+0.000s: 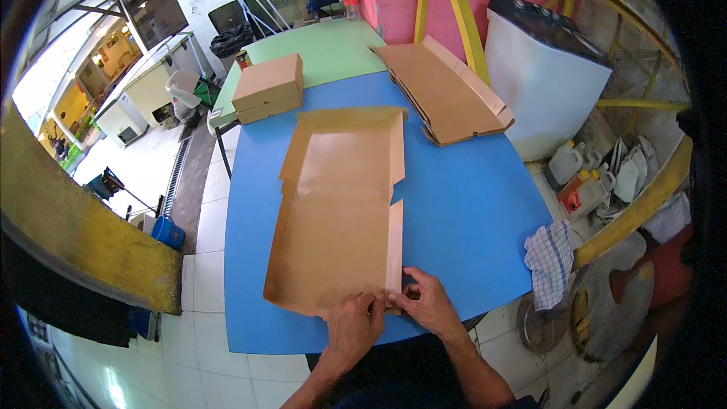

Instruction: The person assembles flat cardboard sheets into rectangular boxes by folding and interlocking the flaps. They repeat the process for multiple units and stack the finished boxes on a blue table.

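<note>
An unfolded brown cardboard box [337, 238] lies lengthwise on the blue table, its lid half stretching away from me. Its right side wall stands partly raised, and the left edge is turned up too. At the near right corner, my right hand [426, 301] pinches the cardboard wall between thumb and fingers. Just left of it, my left hand [356, 324] has its fingers curled on the near edge of the same box, close to the corner. The small flap between the two hands is mostly hidden by the fingertips.
Folded boxes [269, 85] sit at the far left of the blue table [469, 212]. Flat cardboard blanks [447, 91] are stacked at the far right. A checked cloth [549, 257] hangs over the right edge. Beyond stand a green table [326, 45] and a washing machine [541, 76].
</note>
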A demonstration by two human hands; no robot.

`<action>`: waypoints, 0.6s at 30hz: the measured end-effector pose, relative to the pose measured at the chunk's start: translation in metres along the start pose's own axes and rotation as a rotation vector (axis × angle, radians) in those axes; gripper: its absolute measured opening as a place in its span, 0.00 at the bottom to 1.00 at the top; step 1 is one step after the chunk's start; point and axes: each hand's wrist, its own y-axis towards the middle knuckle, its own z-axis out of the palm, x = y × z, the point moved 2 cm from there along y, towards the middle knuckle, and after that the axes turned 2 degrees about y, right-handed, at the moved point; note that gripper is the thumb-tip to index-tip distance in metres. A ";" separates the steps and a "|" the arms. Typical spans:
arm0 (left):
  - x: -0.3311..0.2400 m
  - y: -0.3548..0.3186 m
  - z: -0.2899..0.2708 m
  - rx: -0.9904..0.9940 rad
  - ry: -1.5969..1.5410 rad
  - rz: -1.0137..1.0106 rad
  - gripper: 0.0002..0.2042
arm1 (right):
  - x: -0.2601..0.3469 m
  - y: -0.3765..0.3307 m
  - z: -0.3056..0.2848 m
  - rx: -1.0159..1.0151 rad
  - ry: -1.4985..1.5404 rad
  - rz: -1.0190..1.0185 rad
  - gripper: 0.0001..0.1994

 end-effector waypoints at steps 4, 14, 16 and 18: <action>0.002 0.008 -0.011 0.192 -0.204 -0.201 0.12 | -0.002 -0.005 0.005 -0.024 0.174 -0.026 0.27; 0.018 0.008 -0.002 0.275 -0.268 -0.264 0.12 | -0.007 -0.009 0.017 -0.058 0.272 0.013 0.28; 0.019 0.007 -0.001 0.266 -0.266 -0.256 0.11 | -0.006 -0.007 0.019 -0.054 0.284 0.010 0.27; 0.021 0.007 -0.002 0.265 -0.270 -0.261 0.10 | -0.004 -0.006 0.019 -0.035 0.294 0.058 0.27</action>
